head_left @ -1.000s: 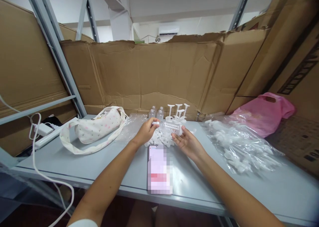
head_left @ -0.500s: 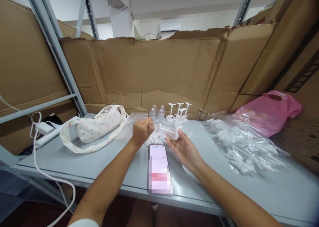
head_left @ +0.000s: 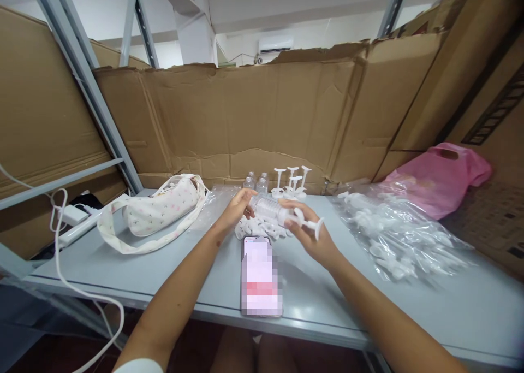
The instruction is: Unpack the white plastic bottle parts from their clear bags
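Nearest the viewer, a phone [head_left: 261, 274] lies flat on a grey table [head_left: 164, 264], its screen blurred. Just beyond it, two bare arms reach forward and meet above a small heap of white plastic parts [head_left: 256, 230]. The left hand [head_left: 237, 206] grips one end of a clear bottle [head_left: 270, 210], held on its side in the air. The right hand [head_left: 313, 239] pinches a white plunger [head_left: 309, 224] whose stem sits at the bottle's other end; how deep it sits is hard to tell. This piece looks partway joined. Further back, a few small bottles [head_left: 256, 184] and several upright plungers [head_left: 291, 181] stand by a cardboard wall [head_left: 245, 122]. To the right, a clear plastic bag [head_left: 393, 236] holds many more white parts, so most of the work appears undone. A cloth handbag [head_left: 158, 209] lies left; a pink bag [head_left: 438, 179] far right.
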Demonstrator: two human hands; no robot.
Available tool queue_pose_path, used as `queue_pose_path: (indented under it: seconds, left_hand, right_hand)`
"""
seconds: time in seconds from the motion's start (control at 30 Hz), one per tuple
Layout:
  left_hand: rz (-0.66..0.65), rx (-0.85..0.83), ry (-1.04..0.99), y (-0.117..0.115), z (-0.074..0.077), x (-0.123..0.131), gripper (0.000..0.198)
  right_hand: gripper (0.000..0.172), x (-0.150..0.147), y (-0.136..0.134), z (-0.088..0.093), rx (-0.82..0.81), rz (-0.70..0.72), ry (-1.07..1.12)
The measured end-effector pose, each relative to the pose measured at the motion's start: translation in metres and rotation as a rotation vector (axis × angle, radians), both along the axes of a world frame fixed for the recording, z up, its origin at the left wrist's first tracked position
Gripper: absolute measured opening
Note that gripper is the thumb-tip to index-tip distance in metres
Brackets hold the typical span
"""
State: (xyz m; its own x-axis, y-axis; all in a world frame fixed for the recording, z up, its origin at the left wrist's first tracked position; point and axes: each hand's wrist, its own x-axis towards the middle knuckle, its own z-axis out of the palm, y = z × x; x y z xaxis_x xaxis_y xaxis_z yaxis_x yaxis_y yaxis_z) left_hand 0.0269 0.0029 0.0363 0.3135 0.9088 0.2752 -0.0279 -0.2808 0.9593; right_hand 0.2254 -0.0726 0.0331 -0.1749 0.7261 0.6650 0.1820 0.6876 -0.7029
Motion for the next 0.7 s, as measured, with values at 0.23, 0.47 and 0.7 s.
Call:
queue_pose_path:
  seconds: [0.23,0.47,0.7]
  left_hand:
    - [-0.097,-0.015,-0.014,-0.0036,0.002,-0.0004,0.042]
    - [0.036,-0.094,0.028,-0.0014,0.0011,0.0009,0.054]
    - [-0.145,0.04,-0.024,-0.0007,0.0029,-0.0076,0.041]
  right_hand:
    - [0.034,0.0043,0.0109,0.0011,-0.335,0.163,0.427]
    - [0.032,0.0021,0.0115,-0.0011,-0.346,0.224,0.454]
    - [0.034,0.0013,0.0123,0.0044,-0.415,0.18,0.566]
